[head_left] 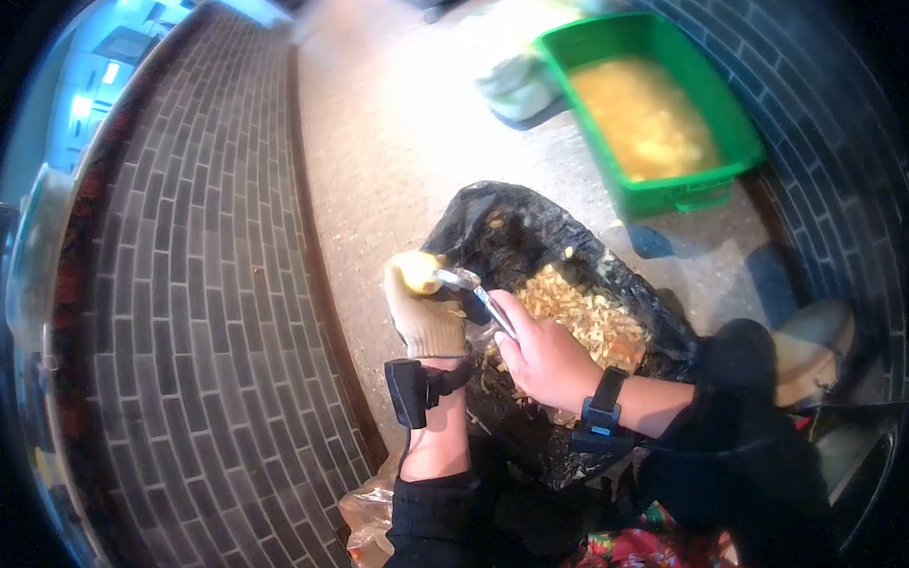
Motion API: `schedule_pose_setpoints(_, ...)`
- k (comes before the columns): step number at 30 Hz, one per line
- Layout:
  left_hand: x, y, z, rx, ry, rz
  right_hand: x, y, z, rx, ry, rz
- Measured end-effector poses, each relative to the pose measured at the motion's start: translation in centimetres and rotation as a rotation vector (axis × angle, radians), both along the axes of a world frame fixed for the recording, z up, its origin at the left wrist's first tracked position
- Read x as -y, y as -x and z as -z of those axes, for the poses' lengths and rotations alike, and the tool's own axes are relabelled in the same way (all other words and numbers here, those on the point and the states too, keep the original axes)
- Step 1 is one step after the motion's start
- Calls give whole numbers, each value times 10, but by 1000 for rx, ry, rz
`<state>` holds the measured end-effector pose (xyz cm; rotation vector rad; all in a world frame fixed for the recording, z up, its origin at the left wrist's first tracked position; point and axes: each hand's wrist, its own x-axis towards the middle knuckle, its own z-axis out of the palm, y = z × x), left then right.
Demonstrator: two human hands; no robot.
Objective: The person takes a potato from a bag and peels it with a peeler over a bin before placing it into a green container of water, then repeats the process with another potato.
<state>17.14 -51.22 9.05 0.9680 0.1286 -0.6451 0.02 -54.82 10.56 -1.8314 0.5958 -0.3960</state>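
Potato (pixel 420 274) is cupped at the black bag's (pixel 472 211) far left edge by the gloved left hand (pixel 420 310), forearm extended forward, individual finger spacing unclear. The right hand (pixel 549 359), angled in from the right, curls its fingers around a peeler (pixel 493 309) touching it. Peelings (pixel 581 315) lie inside; beyond the bag's far right edge sits a green tub (pixel 672 194).

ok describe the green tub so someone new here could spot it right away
Find the dark brick wall on the picture's right. On the floor beside it stands a rectangular tub of yellowish contents. Unlike the crumpled black bag nearby, it is rigid and bright green.
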Motion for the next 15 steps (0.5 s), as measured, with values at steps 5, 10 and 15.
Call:
schedule_pose_setpoints(5,5,6,25,232,-150,35,0,-1,2,-66,-19,-2)
schedule_pose_setpoints(10,10,26,9,237,-164,5,-7,2,-6,-134,-24,-109)
schedule_pose_setpoints(15,10,25,9,184,-286,-22,-18,2,5,-108,5,-166)
